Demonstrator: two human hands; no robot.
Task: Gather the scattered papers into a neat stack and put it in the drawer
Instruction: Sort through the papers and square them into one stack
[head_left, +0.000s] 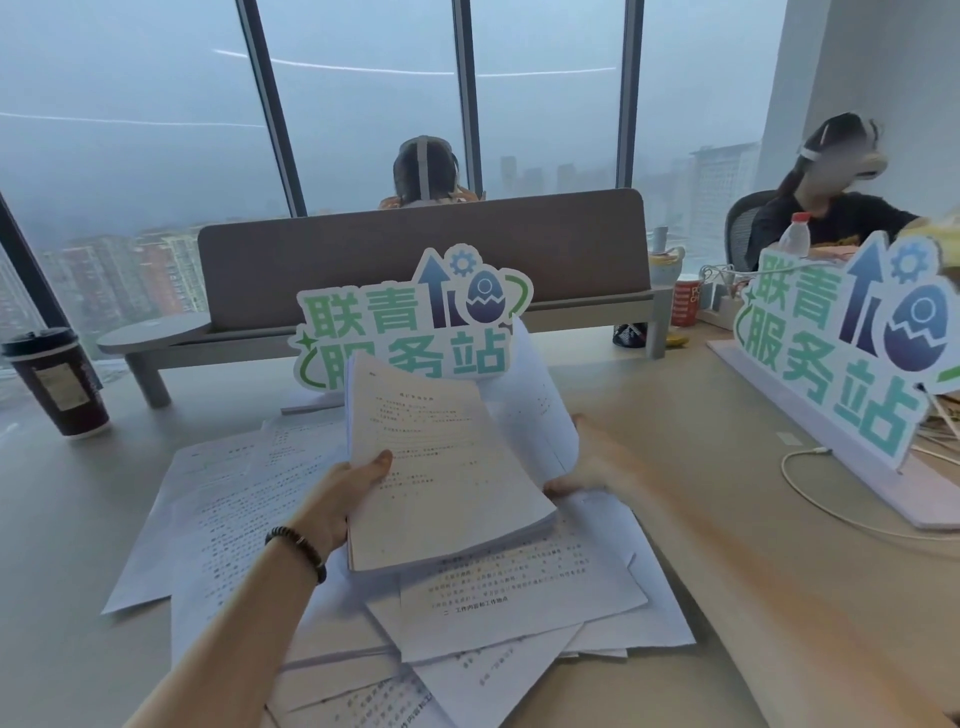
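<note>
Your left hand (343, 491) reaches in from the near left, a beaded bracelet (298, 548) at the wrist, thumb pinched over the left edge of a thick stack of papers (447, 473) held tilted above the surface (727, 545). Your right hand (597, 465), blurred, comes from the right with its fingers at the stack's right edge; you cannot tell how firmly it grips. Under and around both hands, loose sheets (234, 499) lie scattered and overlapping on the pale surface, fanning toward the near edge. Just beyond the stack stands a green-lettered cutout sign (410, 322); a second sign (852, 343) stands at right. A dark lidded cup (54, 382) sits far left. Behind a brown divider (426, 260), tall windows (156, 130) show hazy towers, and two people sit at the far side.
</note>
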